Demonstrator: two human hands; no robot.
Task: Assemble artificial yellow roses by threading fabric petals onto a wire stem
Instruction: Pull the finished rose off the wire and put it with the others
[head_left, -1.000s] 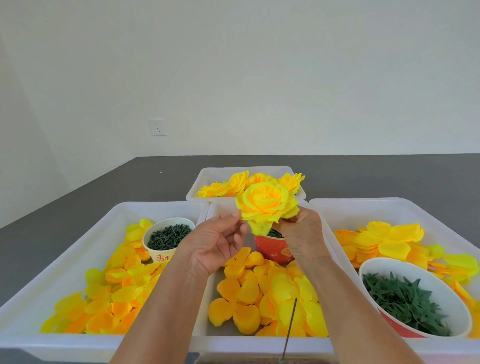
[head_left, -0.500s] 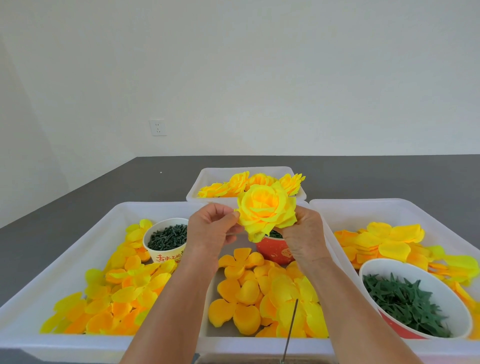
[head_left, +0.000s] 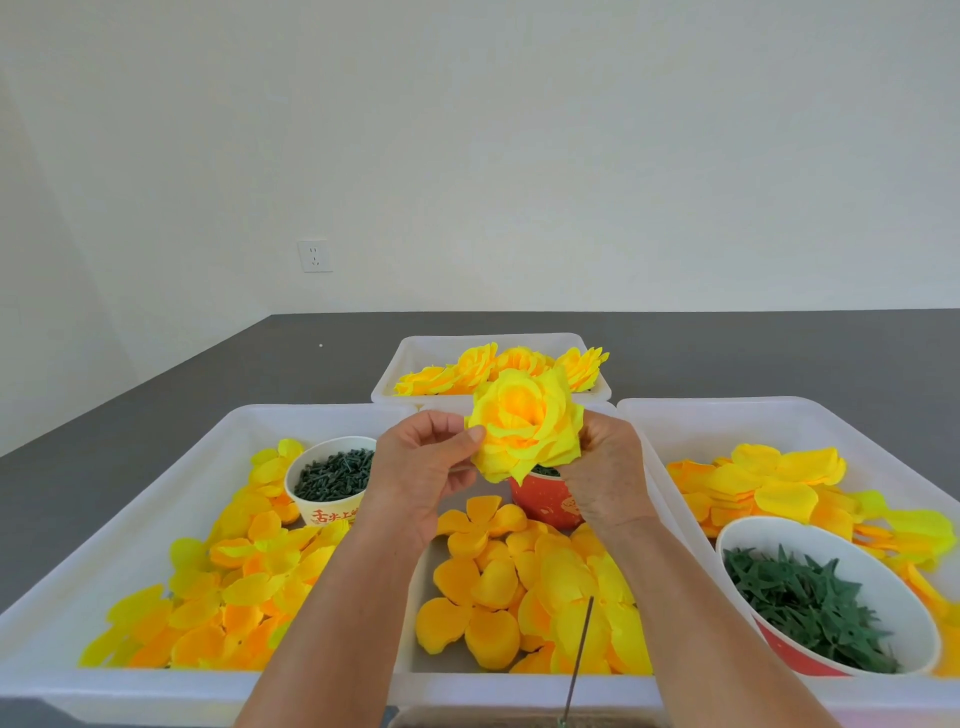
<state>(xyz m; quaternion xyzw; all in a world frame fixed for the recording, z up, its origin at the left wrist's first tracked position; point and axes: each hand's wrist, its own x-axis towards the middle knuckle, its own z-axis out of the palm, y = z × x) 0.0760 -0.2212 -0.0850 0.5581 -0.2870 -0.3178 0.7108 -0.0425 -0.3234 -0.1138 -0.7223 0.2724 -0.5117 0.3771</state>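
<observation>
On the dark surface (head_left: 727, 353) in front of you sit four white trays: the left tray (head_left: 156, 447) with loose yellow and orange petals (head_left: 218, 597) and a cup of dark green pieces (head_left: 332, 475), the middle tray (head_left: 519, 686) with more petals, the right tray (head_left: 779, 415) with petals and a bowl of green leaf-shaped pieces (head_left: 810, 608), and the far tray (head_left: 415, 358) holding finished roses (head_left: 519, 361).

Those finished roses suggest several are already done, and the heaps of loose petals suggest many are left.

You hold the current rose (head_left: 524, 428) above the middle tray, just over the red cup (head_left: 545, 501). It looks fully layered, so it seems close to finished; whether a green piece is fitted beneath cannot be seen.

Its open face points up and slightly toward you, so its long axis runs roughly upright, tilted a little your way.

Your left hand (head_left: 421, 467) pinches the left edge of the outer petals between thumb and fingers. Your right hand (head_left: 605, 467) is curled around the rose's right side and underside.

A thin wire stem (head_left: 579, 654) stands upright near the front edge, apart from both hands.
</observation>
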